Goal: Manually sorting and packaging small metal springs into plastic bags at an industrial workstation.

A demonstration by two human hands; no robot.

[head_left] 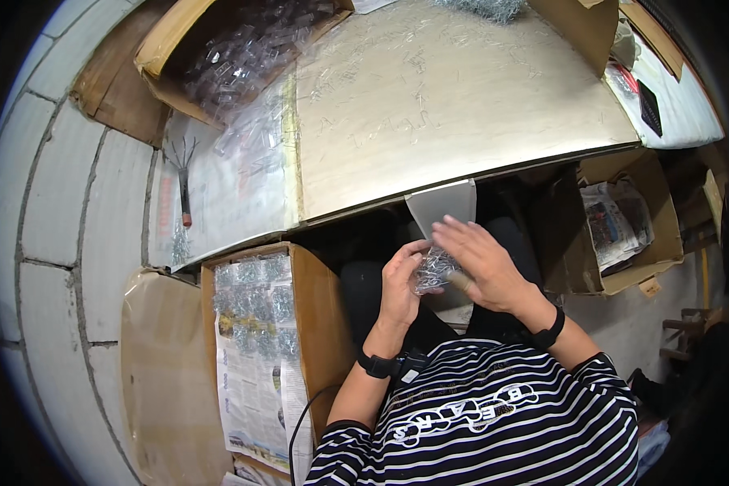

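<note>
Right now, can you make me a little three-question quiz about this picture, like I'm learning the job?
1. True or false: the silver pieces are between the left hand and the right hand.
2. Pick one. The shirt is black with stripes that are: A) red, B) white, C) yellow.
3. Fill in: the box of clear pieces is on the person's ____ side.

Key: 1. True. 2. B. 3. Left.

White outlined letters (484, 411) stand on the striped shirt (535, 444).
</note>
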